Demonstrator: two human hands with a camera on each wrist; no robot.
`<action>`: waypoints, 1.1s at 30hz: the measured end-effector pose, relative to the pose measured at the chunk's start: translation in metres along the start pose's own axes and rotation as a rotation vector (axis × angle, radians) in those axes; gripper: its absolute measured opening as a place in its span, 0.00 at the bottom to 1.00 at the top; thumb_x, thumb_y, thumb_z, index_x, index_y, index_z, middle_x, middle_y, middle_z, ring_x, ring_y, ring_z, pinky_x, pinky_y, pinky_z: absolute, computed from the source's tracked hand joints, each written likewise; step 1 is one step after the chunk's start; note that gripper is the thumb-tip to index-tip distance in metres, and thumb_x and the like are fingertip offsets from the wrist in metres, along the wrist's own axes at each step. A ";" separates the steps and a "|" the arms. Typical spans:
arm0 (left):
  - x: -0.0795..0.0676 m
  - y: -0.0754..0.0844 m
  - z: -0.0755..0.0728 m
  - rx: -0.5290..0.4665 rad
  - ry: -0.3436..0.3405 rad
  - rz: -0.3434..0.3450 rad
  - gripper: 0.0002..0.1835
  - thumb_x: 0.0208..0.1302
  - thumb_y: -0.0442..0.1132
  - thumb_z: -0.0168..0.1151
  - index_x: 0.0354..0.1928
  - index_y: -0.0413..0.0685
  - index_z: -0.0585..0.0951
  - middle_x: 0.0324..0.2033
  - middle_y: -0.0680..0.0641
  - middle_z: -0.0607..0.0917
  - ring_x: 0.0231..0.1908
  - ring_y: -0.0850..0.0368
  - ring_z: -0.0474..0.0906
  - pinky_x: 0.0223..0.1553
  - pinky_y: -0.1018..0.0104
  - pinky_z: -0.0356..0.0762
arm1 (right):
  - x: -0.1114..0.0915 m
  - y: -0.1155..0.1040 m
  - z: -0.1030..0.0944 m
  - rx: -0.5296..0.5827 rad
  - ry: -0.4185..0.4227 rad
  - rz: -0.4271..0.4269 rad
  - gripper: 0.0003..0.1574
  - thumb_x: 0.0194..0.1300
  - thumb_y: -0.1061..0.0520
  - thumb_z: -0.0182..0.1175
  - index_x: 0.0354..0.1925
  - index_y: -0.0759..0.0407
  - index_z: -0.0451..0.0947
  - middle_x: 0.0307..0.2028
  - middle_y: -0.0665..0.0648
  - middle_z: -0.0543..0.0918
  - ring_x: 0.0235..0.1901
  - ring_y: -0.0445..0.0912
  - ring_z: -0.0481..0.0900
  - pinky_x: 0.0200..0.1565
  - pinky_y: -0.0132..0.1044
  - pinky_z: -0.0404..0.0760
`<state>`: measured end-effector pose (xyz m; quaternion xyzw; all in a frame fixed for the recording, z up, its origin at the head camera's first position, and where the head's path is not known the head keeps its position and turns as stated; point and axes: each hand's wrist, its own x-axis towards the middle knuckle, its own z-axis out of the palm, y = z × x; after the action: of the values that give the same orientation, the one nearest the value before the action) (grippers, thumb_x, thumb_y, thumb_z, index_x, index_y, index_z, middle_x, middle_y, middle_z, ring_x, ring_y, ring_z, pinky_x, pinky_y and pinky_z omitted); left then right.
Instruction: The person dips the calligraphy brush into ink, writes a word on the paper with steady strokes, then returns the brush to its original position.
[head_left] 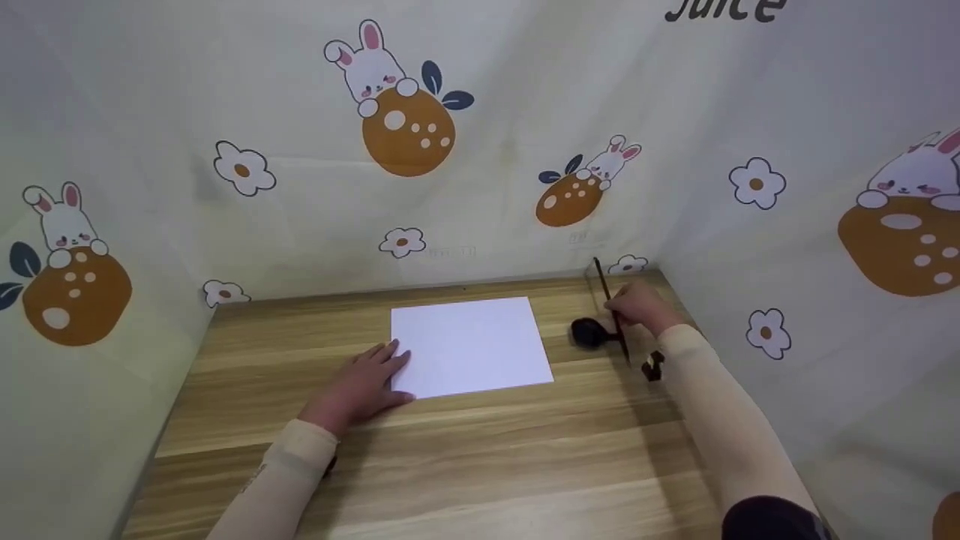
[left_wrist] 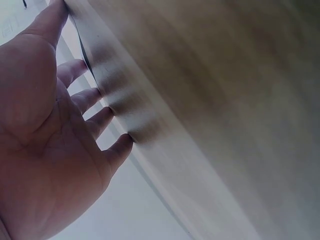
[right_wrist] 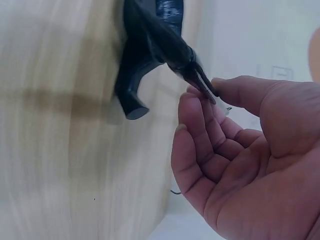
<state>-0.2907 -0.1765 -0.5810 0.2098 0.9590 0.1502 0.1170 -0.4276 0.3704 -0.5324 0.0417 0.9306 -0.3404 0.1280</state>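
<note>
A white sheet of paper (head_left: 472, 349) lies flat on the wooden table. My left hand (head_left: 364, 382) rests at its left edge, fingers spread and fingertips on the paper; in the left wrist view the left hand (left_wrist: 55, 130) shows its palm, fingers reaching forward. To the right of the sheet, my right hand (head_left: 645, 306) pinches a thin dark upright panel (head_left: 613, 322), seen edge-on and joined to a round black part (head_left: 589, 332). In the right wrist view, thumb and fingers of the right hand (right_wrist: 240, 145) pinch the thin end of this black stand-like object (right_wrist: 160, 42).
The wooden table (head_left: 465, 465) ends at a cloth backdrop (head_left: 502, 165) printed with rabbits, oranges and flowers, which stands along the back and both sides. A small dark item (head_left: 653, 366) shows beside the right wrist.
</note>
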 end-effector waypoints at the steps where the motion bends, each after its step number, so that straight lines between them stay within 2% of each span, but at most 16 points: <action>1: 0.000 0.000 0.000 -0.001 0.000 0.002 0.47 0.77 0.65 0.66 0.87 0.50 0.64 0.87 0.38 0.57 0.86 0.33 0.49 0.82 0.29 0.50 | -0.002 -0.001 -0.001 0.029 0.002 0.004 0.14 0.79 0.56 0.66 0.38 0.65 0.84 0.27 0.52 0.85 0.28 0.42 0.82 0.37 0.38 0.86; 4: 0.001 -0.001 0.000 -0.014 -0.008 -0.004 0.47 0.77 0.65 0.66 0.87 0.50 0.64 0.87 0.38 0.56 0.86 0.33 0.48 0.82 0.29 0.49 | -0.010 -0.002 -0.005 0.133 -0.004 0.001 0.17 0.80 0.56 0.65 0.48 0.72 0.84 0.32 0.55 0.88 0.32 0.44 0.87 0.43 0.42 0.91; 7: 0.001 -0.002 0.001 -0.025 -0.012 -0.017 0.47 0.77 0.65 0.66 0.88 0.51 0.63 0.88 0.39 0.55 0.87 0.34 0.47 0.83 0.30 0.47 | -0.017 -0.003 -0.006 0.253 -0.023 -0.008 0.19 0.82 0.56 0.63 0.53 0.75 0.83 0.36 0.59 0.91 0.34 0.46 0.90 0.50 0.47 0.92; 12: 0.001 -0.003 0.001 -0.028 -0.015 -0.026 0.47 0.77 0.65 0.66 0.88 0.53 0.63 0.88 0.41 0.55 0.87 0.35 0.46 0.83 0.31 0.46 | -0.027 -0.004 -0.007 0.441 -0.048 -0.027 0.19 0.82 0.57 0.63 0.57 0.74 0.80 0.48 0.69 0.91 0.39 0.47 0.93 0.57 0.51 0.90; 16: 0.002 -0.002 0.001 -0.030 -0.013 -0.025 0.47 0.77 0.65 0.66 0.88 0.53 0.63 0.88 0.41 0.55 0.87 0.35 0.47 0.83 0.30 0.46 | -0.032 -0.005 -0.004 0.550 -0.023 -0.049 0.20 0.82 0.57 0.63 0.59 0.74 0.80 0.55 0.73 0.89 0.44 0.49 0.93 0.59 0.49 0.89; 20: 0.003 -0.002 0.001 -0.024 -0.008 -0.004 0.47 0.77 0.64 0.67 0.87 0.49 0.65 0.87 0.37 0.57 0.86 0.32 0.49 0.82 0.28 0.49 | -0.033 -0.005 0.004 0.672 0.044 -0.077 0.17 0.83 0.59 0.61 0.58 0.74 0.80 0.53 0.70 0.90 0.47 0.50 0.93 0.57 0.44 0.90; 25: 0.005 -0.004 0.002 -0.011 -0.011 -0.005 0.47 0.77 0.64 0.66 0.87 0.50 0.64 0.87 0.37 0.56 0.86 0.32 0.48 0.82 0.29 0.49 | -0.030 -0.004 0.014 0.815 0.164 -0.123 0.13 0.80 0.65 0.59 0.55 0.75 0.78 0.46 0.66 0.91 0.46 0.51 0.93 0.55 0.42 0.90; 29: 0.005 -0.004 0.002 -0.011 -0.008 -0.008 0.47 0.77 0.64 0.66 0.87 0.49 0.64 0.87 0.37 0.56 0.86 0.32 0.48 0.82 0.28 0.49 | -0.027 -0.004 0.019 0.852 0.236 -0.137 0.14 0.78 0.67 0.57 0.55 0.78 0.76 0.44 0.66 0.90 0.45 0.53 0.93 0.54 0.42 0.91; 33: 0.006 -0.005 0.003 -0.016 -0.006 -0.005 0.47 0.77 0.64 0.66 0.87 0.49 0.64 0.87 0.37 0.56 0.86 0.32 0.48 0.82 0.28 0.49 | -0.023 -0.003 0.021 0.857 0.255 -0.132 0.10 0.79 0.67 0.57 0.53 0.73 0.77 0.47 0.68 0.89 0.48 0.55 0.93 0.57 0.45 0.90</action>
<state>-0.2966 -0.1774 -0.5867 0.2068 0.9580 0.1571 0.1218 -0.4013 0.3541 -0.5398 0.0732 0.7145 -0.6948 -0.0383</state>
